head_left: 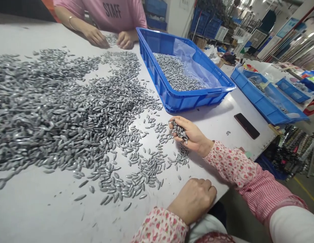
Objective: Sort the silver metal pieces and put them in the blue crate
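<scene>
My right hand (193, 135) is cupped around a handful of small grey oval pieces (179, 131), just above the table in front of the blue crate. Near the table's edge rests my left hand (193, 199), its fingers curled under; whatever they may hold is hidden. To the left of both hands spreads a large heap of the same glossy, pointed pieces (70, 118), thinning to a loose scatter close to my hands. More of them lie in the blue crate (197, 98), partly over a clear plastic bag.
Across the white table (25, 209), a person in a pink shirt has both hands (111, 38) at the heap's far side. A dark phone (246, 125) lies at the right. Beyond it are further blue bins (263, 98), with bundled strips (296, 148) below the table's right edge.
</scene>
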`<state>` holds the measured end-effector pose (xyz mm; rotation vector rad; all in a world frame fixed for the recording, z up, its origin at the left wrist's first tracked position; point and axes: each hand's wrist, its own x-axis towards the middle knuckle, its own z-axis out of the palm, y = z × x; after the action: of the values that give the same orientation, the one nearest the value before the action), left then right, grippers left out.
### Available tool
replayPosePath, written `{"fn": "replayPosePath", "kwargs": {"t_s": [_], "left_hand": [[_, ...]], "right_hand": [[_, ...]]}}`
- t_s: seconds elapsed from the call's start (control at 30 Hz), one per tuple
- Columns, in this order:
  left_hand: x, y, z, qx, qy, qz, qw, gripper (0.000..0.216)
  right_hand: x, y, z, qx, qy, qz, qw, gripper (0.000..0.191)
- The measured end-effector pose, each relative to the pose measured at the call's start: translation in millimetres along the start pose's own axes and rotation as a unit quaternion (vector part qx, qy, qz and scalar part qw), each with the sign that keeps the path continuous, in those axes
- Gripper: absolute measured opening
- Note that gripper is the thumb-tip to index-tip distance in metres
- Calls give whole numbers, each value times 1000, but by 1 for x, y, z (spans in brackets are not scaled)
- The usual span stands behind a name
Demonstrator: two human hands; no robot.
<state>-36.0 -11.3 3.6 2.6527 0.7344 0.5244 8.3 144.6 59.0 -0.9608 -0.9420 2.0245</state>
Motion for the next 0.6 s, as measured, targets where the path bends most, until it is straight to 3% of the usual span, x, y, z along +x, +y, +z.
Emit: {"fn": "replayPosePath", "kwargs": {"t_s": [0.17,0.4,0.6], "left_hand": [[0,0,2,4,4,-1,1000,14],[0,0,3,0,9,-5,1000,17],[-1,-1,5,-1,15,-10,1000,15]], "right_hand": [[4,-3,-1,129,67,39,989,11],[-1,-10,-8,140,20,9,990,35],[-6,-14,-12,108,2,-20,994,39]]}}
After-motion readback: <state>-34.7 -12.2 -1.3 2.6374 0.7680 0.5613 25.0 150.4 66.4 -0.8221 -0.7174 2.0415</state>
